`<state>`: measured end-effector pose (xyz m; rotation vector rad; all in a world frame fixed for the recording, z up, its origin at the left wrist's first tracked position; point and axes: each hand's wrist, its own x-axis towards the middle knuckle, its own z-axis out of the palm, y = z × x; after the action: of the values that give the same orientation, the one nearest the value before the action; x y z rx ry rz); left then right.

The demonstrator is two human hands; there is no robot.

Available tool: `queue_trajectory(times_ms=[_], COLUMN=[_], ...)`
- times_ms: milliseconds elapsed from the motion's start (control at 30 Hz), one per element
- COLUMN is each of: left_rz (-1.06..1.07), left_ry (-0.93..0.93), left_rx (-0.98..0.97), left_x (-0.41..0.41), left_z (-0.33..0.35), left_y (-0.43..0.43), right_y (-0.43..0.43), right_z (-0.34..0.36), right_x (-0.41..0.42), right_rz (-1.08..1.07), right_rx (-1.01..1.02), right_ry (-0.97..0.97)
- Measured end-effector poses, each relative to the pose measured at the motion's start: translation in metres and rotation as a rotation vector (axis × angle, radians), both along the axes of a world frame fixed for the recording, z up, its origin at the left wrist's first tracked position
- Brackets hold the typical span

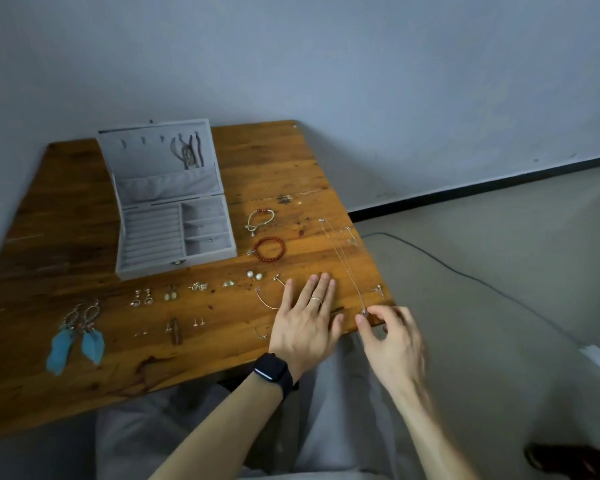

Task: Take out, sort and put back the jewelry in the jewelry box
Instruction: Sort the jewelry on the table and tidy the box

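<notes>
While the left hand (305,323) lies flat, grip apart, near pearl earrings (254,275), the right hand (392,337) pinches the necklace (343,265).

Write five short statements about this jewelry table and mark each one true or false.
1. The jewelry box stands open. True.
2. The red bead bracelet lies inside the box. False: it lies on the table, right of the box.
3. The left hand lies flat on the table. True.
4. The blue feather earrings lie beside the right hand. False: they lie far to its left.
5. The right hand pinches the thin necklace at its near end. True.
</notes>
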<state>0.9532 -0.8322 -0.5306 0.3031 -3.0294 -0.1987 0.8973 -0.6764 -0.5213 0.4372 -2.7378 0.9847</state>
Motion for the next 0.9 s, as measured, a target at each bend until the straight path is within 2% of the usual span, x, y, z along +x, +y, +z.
queue_trajectory(times_ms=[167, 300, 433, 767, 833, 900], left_rz=[0.002, 0.006, -0.002, -0.025, -0.02, 0.005], left_ry=[0.016, -0.005, -0.002, -0.113, -0.079, 0.03], left_rx=[-0.03, -0.035, -0.047, 0.022, 0.08, 0.176], left_x=[0.001, 0.001, 0.0, -0.003, -0.003, 0.0], left_z=[0.0, 0.003, 0.002, 0.021, 0.03, 0.039], left_y=[0.002, 0.003, 0.002, -0.002, -0.004, -0.002], right_y=[-0.007, -0.011, -0.016, -0.008, -0.008, -0.009], right_z=[-0.002, 0.011, 0.024, 0.029, 0.031, 0.038], right_x=[0.005, -0.007, -0.015, -0.016, -0.016, -0.017], right_rz=[0.008, 0.024, 0.075, 0.236, 0.248, 0.259], right_rx=[0.032, 0.192, 0.327, 0.348, 0.268, 0.147], right_ry=[-0.036, -0.243, -0.299, -0.283, -0.305, -0.342])
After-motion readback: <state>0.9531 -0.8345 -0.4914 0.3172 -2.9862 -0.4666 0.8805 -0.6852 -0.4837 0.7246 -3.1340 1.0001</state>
